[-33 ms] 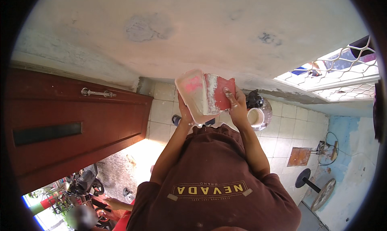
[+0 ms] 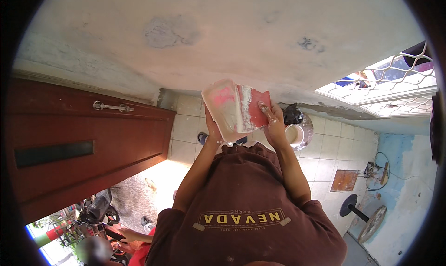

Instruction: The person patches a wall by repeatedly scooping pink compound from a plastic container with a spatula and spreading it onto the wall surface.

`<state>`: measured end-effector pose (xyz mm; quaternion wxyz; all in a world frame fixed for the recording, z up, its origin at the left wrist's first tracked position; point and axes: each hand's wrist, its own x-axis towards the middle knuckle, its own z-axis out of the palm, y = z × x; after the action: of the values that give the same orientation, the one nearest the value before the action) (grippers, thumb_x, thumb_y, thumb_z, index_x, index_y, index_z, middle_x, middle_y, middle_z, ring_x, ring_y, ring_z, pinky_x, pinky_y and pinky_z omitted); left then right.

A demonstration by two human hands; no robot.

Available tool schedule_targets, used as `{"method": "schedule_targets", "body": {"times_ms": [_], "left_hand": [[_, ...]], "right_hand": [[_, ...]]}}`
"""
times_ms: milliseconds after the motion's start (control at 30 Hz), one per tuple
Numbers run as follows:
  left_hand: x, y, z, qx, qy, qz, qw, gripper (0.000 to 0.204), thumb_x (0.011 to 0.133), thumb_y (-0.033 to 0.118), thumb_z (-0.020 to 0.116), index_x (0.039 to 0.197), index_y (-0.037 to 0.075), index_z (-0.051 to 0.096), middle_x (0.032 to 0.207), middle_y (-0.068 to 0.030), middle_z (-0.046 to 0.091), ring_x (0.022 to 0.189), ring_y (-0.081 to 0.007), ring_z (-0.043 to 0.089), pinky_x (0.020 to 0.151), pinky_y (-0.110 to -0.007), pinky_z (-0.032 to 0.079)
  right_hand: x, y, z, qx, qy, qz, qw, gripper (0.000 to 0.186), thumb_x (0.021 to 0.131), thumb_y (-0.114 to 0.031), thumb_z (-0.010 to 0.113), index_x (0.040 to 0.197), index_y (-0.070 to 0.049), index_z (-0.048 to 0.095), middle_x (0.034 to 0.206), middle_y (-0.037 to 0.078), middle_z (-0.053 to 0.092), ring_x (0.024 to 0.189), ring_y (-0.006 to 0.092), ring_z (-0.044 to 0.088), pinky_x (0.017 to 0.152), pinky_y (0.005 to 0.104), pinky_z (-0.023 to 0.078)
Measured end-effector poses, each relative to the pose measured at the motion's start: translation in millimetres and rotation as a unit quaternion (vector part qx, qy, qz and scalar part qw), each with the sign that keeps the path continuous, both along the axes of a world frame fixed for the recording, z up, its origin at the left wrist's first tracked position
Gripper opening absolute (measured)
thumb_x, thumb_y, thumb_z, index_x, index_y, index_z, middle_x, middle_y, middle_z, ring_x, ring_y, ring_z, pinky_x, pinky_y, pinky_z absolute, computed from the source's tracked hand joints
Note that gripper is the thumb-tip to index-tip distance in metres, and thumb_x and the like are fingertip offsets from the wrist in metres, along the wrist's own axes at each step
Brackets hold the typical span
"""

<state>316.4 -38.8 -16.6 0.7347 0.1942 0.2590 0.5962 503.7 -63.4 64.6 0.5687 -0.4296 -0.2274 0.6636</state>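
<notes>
My left hand [image 2: 213,127] is closed around the side of a shallow rectangular plastic tub [image 2: 222,119], its fingers partly hidden beneath. Whitish paste smears the inside of the tub, with a pink patch toward the far end. In my right hand [image 2: 274,119] is a flat red putty spreader [image 2: 258,109], gripped with the thumb on top. White paste coats the spreader's left edge, which lies over the right side of the tub. Flecks of paste dot my right thumb and fingers. Both hands are held in front of a patchy, pale plastered wall [image 2: 237,43].
A reddish-brown door [image 2: 60,122] stands at left. On the tiled floor [image 2: 320,126] at right is a white pail [image 2: 294,135] beside a black bag [image 2: 292,113]. A window grille [image 2: 395,80] is at far right; another person's hand [image 2: 130,234] and a motorbike [image 2: 100,208] are lower left.
The spreader and my right hand have shifted very slightly against the tub, the thumb sitting a little differently. My left hand and the tub stay in place. The other person's hand moved slightly.
</notes>
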Motion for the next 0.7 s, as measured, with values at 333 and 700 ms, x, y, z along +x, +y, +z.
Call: {"method": "schedule_targets", "body": {"times_ms": [333,700], "left_hand": [[-58.9,-24.0,-30.0,-0.085,-0.086,0.06,0.991,0.077,0.096,0.071,0.038,0.149,0.015,0.038,0.138,-0.0105,0.054,0.126,-0.0312,0.057,0.104,-0.055,0.05],[-176.2,-72.0,-59.6,-0.159,-0.082,0.24,0.954,0.081,0.092,0.078,0.04,0.141,0.014,0.044,0.13,-0.0108,0.057,0.115,-0.0374,0.06,0.092,-0.054,0.054]], "right_hand": [[-3.0,1.8,-69.1,-0.128,0.163,-0.013,0.978,0.03,0.101,-0.012,0.055,0.128,0.0,0.057,0.123,0.01,0.065,0.11,0.0204,0.065,0.089,0.0356,0.055],[-101.6,70.1,-207.3,-0.172,0.105,-0.039,0.979,0.018,0.101,-0.012,0.057,0.116,-0.005,0.062,0.116,0.008,0.067,0.107,0.0186,0.065,0.091,0.0322,0.058]]}}
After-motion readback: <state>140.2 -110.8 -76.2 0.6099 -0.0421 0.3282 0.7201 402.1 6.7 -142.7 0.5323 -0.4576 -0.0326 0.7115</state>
